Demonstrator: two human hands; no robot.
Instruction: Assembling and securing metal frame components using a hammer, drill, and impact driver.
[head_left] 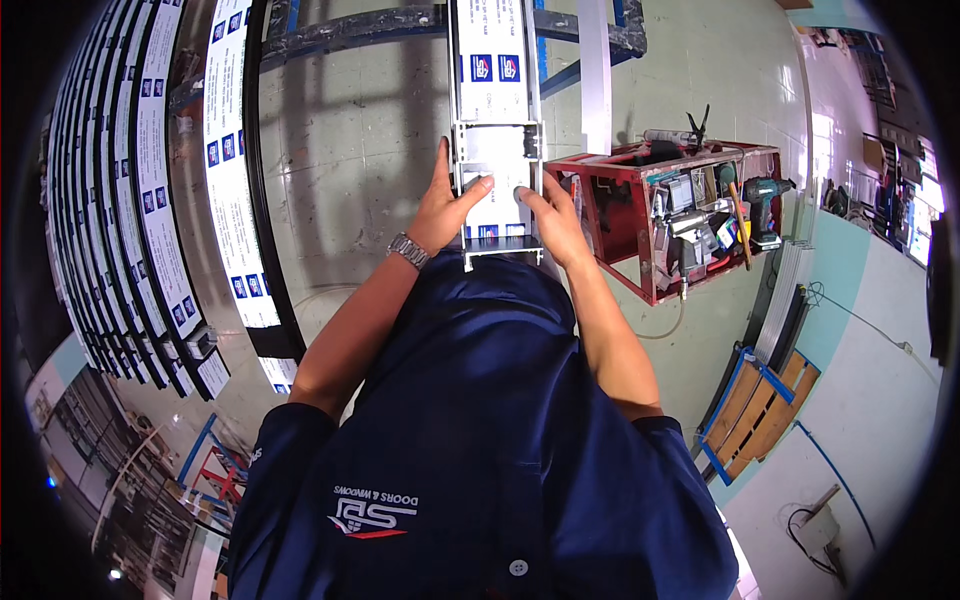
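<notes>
A long aluminium profile [492, 98] with white printed protective film runs away from my body, its near end close to my waist. My left hand [443, 212] grips its left edge, the thumb lying on the film and the other fingers partly hidden at the side. On the opposite edge, my right hand [556, 222] has its thumb on the film and its fingers around the side, partly out of sight. A metal crosspiece [497, 126] spans the profile just beyond my hands. At the near end sits a dark end section [500, 243].
Right of the profile stands a red tool cart [655, 292] holding a teal cordless drill [764, 205] and assorted tools. Several film-covered profiles [160, 190] line the left side. A blue support frame [590, 62] stands ahead; a wooden pallet-like rack [760, 410] is at right.
</notes>
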